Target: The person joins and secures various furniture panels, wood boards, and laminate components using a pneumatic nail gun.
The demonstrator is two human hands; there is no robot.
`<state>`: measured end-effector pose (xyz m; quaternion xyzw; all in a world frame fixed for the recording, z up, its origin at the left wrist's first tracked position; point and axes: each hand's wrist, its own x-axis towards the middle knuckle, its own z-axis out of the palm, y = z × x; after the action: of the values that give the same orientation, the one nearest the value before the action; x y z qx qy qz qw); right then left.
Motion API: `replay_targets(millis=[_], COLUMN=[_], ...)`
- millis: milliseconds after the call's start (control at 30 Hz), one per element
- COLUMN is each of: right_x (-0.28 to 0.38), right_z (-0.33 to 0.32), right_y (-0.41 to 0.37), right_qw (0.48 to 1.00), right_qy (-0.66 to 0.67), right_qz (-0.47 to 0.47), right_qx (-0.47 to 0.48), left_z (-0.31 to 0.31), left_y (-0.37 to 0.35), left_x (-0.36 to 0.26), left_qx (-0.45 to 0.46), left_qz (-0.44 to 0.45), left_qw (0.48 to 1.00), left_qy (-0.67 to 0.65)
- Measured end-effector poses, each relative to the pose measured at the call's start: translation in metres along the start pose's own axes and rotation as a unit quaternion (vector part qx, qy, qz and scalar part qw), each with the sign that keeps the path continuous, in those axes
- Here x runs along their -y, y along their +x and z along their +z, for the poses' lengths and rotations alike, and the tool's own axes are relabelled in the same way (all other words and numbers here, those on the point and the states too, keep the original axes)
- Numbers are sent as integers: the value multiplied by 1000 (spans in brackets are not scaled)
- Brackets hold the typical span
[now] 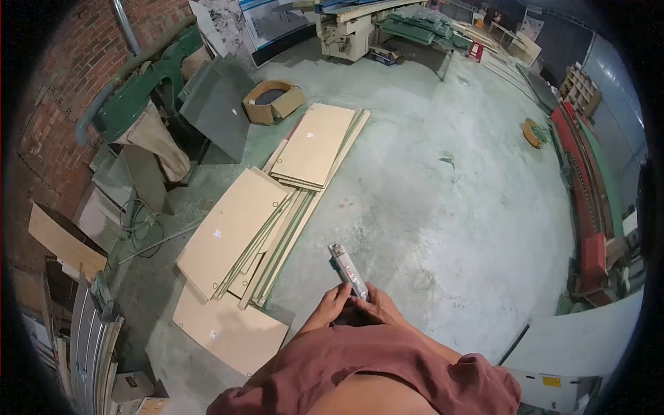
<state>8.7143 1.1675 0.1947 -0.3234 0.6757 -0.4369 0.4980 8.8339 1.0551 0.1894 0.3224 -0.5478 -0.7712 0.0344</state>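
Observation:
A slim silvery tool with red lettering (348,270) points up and slightly left in front of the body. My left hand (330,306) closes on its lower end from the left. From the right, my right hand (380,305) wraps the same end. The tool's lowest part is hidden between the palms. To the left of the hands, pale boards with green edges (232,228) lie in overlapping stacks on the floor, some bearing small white labels.
A cardboard box (273,102) and leaning grey panels (218,104) are beyond the boards. Green machinery (149,86) lines the brick wall. A red machine (584,200) runs along the right; a white panel (574,346) is at lower right. An orange basket (532,133) sits near the red machine.

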Motion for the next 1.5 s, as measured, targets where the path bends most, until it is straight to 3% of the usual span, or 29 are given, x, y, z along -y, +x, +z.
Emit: replay_targets(millis=[100, 167, 300, 367, 433, 533, 567, 633, 700, 733, 800, 900, 967, 1067, 1100, 1133, 1167, 1200, 1233, 1267, 1300, 1333, 1367, 1400, 1433, 1467, 1500], right_x=[0, 6, 6, 23, 52, 92, 121, 145, 137, 157, 155, 159, 169, 187, 192, 197, 231, 228, 259, 229, 257, 265, 269, 273, 282, 294, 306], right_z=[-40, -58, -101, -124, -152, -184, -189, -200, -213, -213, -230, -240, -249, -268, -273, -281, -276, -284, -280, -297, -300, -304, -314, -321, -317, -309, -297], right_y=[76, 102, 172, 216, 261, 328, 345, 385, 412, 425, 459, 485, 520, 566, 588, 607, 622, 644, 651, 681, 693, 703, 718, 738, 766, 788, 805], right_qw=[999, 995, 996, 987, 996, 992, 995, 993, 989, 988, 995, 999, 998, 998, 998, 995, 992, 989, 985, 972, 967, 969, 960, 946, 927, 902, 875], right_qy=[43, 37, 42, 146, 49, -61, 7, 68, 113, 90, 48, 13, 29, 32, 32, 24, 15, -58, -44, 1, -50, -18, -60, -100, -106, -115, -123], right_qz=[14, -22, 30, -23, 48, 101, 84, 78, 32, 57, 58, 44, 53, 32, 28, 9, 16, -15, -5, -62, 21, 51, 29, 1, -24, -50, -74], right_qx=[-13, -85, -68, -60, -50, -46, -57, -48, -84, -109, -66, -20, -3, 31, 54, 98, 125, 136, 164, 229, 250, 240, 273, 307, 359, 414, 462], left_z=[-16, -17, -30, -41, -53, -81, -88, -102, -111, -118, -131, -133, -147, -160, -164, -169, -183, -191, -194, -199, -208, -201, -199, -195, -197, -207, -235], left_y=[77, 110, 188, 233, 274, 333, 348, 417, 418, 431, 461, 513, 535, 574, 578, 598, 591, 593, 608, 635, 629, 650, 635, 651, 688, 754, 747], left_x=[-47, -76, -95, -122, -169, -240, -254, -205, -265, -271, -275, -208, -228, -234, -252, -244, -282, -301, -301, -290, -315, -313, -345, -349, -328, -266, -283], left_qx=[-1, -6, -11, -4, 6, 0, 9, 17, 5, -6, 10, -23, -30, -111, -141, -133, -137, -180, -211, -228, -173, -255, -281, -334, -320, -346, -399], left_qz=[-4, -1, 23, 97, 33, 18, 18, 94, 39, 31, -10, 24, 41, 165, 100, 132, 130, 76, 32, 43, 90, 85, 101, 56, 14, -9, -7], left_qw=[997, 981, 996, 986, 981, 985, 987, 994, 990, 992, 995, 997, 997, 979, 982, 970, 971, 976, 974, 971, 977, 960, 952, 940, 946, 937, 916], left_qy=[83, 194, 85, 132, 194, 174, 162, 57, 132, 123, 98, 67, 56, -44, -69, -153, -145, -92, -78, -63, -80, -73, -61, -44, -37, 49, 51])
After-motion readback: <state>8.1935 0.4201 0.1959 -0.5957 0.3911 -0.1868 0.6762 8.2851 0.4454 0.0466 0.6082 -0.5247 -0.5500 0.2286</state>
